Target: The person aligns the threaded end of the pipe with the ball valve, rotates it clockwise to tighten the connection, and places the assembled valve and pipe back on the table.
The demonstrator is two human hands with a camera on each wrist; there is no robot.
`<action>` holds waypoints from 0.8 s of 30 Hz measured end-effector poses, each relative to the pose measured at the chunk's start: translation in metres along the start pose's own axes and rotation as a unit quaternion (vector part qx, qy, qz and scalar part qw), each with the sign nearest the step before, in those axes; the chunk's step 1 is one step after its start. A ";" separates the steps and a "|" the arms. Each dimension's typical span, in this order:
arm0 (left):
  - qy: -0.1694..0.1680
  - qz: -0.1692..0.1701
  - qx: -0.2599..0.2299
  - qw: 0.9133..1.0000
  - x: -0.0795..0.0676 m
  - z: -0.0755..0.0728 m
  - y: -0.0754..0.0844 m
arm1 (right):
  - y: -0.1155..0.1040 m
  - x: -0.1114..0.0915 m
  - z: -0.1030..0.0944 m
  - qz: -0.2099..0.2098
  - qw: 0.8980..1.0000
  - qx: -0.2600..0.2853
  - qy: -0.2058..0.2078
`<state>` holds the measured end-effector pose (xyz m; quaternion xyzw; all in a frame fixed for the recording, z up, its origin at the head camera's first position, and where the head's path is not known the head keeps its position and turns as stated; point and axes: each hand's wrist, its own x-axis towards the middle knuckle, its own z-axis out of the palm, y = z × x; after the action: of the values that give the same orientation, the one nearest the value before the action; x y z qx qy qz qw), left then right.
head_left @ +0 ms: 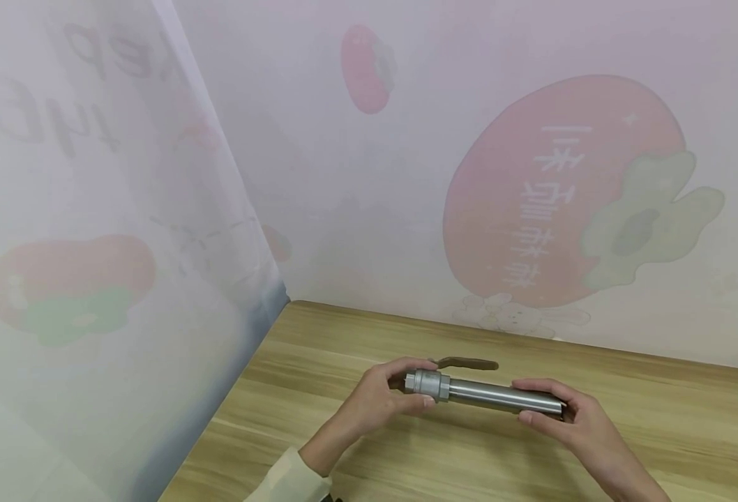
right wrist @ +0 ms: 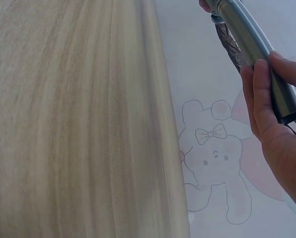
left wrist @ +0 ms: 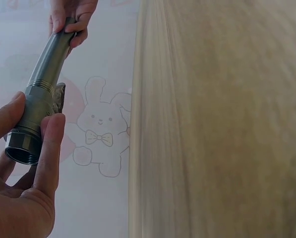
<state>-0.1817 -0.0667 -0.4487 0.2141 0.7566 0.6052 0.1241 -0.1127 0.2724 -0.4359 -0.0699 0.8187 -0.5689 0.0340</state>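
Observation:
A grey metal ball valve (head_left: 428,385) has a brown lever handle (head_left: 467,363) on its far side. A smooth steel pipe (head_left: 497,395) runs from the valve to the right, in line with it. My left hand (head_left: 375,401) grips the valve between thumb and fingers; in the left wrist view the valve's open threaded end (left wrist: 23,148) points toward the camera. My right hand (head_left: 579,422) holds the pipe's other end, thumb on the near side and fingers on the far side. The right wrist view shows the pipe's hollow end (right wrist: 290,115) beside the palm.
Below the hands lies a wood-grain table (head_left: 319,362), its back edge against a pale curtain (head_left: 356,209) printed with persimmons and a rabbit. Another curtain panel (head_left: 111,188) hangs along the left edge. The valve and pipe appear held above the tabletop.

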 end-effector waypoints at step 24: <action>-0.002 0.008 0.000 1.000 -0.001 0.001 -0.001 | -0.002 -0.003 -0.001 0.004 1.000 -0.002 -0.004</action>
<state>-0.1801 -0.0665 -0.4498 0.2212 0.7545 0.6058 0.1214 -0.1098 0.2733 -0.4334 -0.0695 0.8201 -0.5666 0.0393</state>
